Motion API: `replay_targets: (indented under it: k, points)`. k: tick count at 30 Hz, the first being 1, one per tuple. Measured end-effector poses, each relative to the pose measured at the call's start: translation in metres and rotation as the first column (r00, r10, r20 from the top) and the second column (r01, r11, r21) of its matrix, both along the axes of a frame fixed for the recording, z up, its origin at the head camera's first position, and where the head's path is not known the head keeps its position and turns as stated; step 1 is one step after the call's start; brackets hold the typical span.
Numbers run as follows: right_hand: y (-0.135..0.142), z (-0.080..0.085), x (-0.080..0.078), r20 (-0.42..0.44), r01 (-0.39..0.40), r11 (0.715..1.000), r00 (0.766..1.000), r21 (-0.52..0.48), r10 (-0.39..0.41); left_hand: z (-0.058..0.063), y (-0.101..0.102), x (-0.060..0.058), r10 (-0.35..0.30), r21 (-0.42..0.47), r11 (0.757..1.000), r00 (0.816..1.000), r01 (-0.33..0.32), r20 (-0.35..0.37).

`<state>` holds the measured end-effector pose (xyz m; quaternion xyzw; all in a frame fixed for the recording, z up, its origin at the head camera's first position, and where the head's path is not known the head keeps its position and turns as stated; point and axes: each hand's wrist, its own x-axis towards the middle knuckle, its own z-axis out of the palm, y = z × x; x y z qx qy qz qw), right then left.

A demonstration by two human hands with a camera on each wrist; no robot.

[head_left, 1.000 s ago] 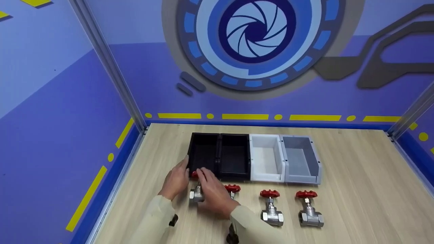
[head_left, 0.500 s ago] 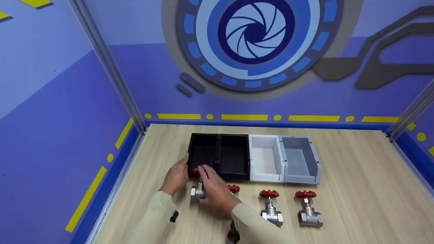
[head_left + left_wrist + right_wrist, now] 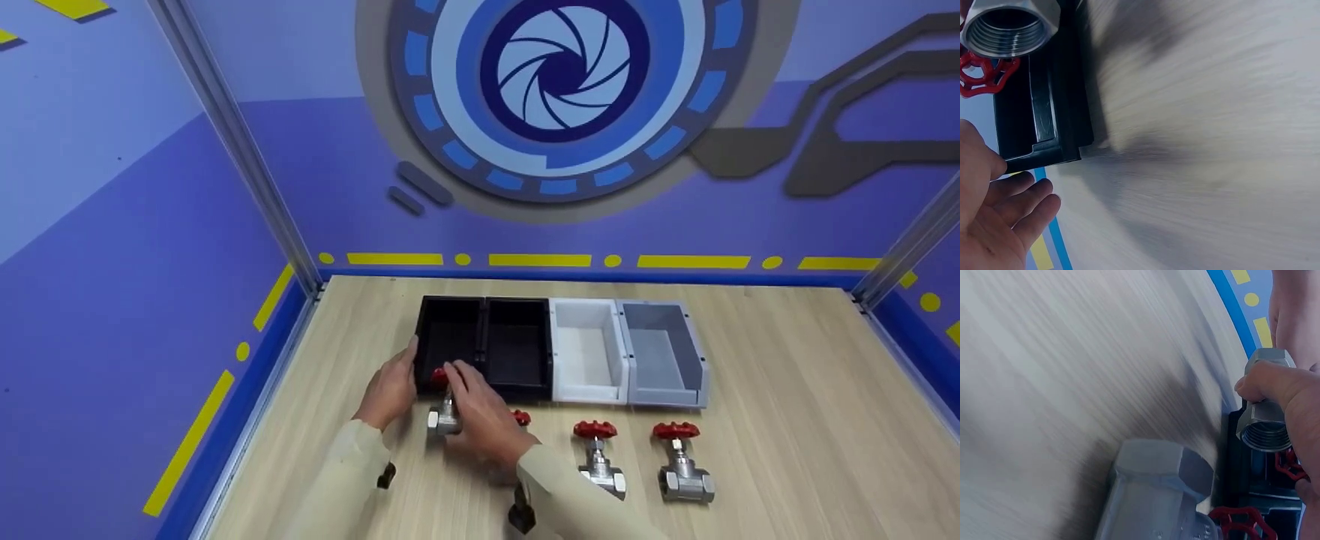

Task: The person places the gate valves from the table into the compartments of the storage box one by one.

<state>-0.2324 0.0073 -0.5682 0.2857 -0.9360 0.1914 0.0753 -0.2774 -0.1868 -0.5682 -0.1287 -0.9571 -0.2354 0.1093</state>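
My right hand (image 3: 484,416) grips a metal gate valve (image 3: 444,421) with a red handwheel, just in front of the left black bin (image 3: 452,322). The handwheel overlaps that bin's front edge. In the right wrist view, the thumb (image 3: 1266,379) presses across the valve body between its hex ends. My left hand (image 3: 388,390) touches the bin's left side with fairly straight fingers; the left wrist view shows its thumb at the bin's corner and the other fingers (image 3: 1036,216) extended. A second valve (image 3: 520,418) stands mostly hidden behind my right hand.
To the right, another black bin (image 3: 517,330), a white bin (image 3: 585,322) and a grey bin (image 3: 656,326) adjoin in a row. Two more red-wheeled valves, one in the middle (image 3: 600,469) and one farther right (image 3: 684,476), stand before them on the wooden table (image 3: 787,420).
My right hand has moved the valve slightly up and to the right, along the front of the black bin. My left hand has stayed nearly still at the bin's side.
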Motion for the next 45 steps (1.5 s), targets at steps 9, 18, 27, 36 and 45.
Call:
replay_targets:
  k: [9,18,27,36,45]
  points:
    - [0.001,0.001,-0.003,0.008,-0.017,1.000,1.000,-0.017,0.017,0.003,0.000,-0.003,-0.004,-0.017,1.000,1.000,0.004,0.029]
    - [0.002,0.002,-0.005,0.017,-0.010,1.000,1.000,-0.024,0.011,0.002,0.002,-0.008,0.008,0.050,0.999,1.000,-0.008,0.013]
    - [0.001,0.003,-0.008,0.021,0.008,1.000,1.000,-0.025,-0.007,0.007,0.001,-0.010,0.009,0.096,0.995,0.997,-0.017,0.077]
    - [0.003,0.005,-0.012,-0.053,-0.018,0.999,0.998,-0.035,0.016,0.006,0.005,-0.011,0.034,0.194,0.979,0.984,-0.067,0.173]
    - [0.001,0.007,-0.018,-0.015,0.002,0.999,1.000,-0.045,-0.002,0.006,0.005,-0.011,0.044,0.252,0.963,0.979,-0.094,0.198]
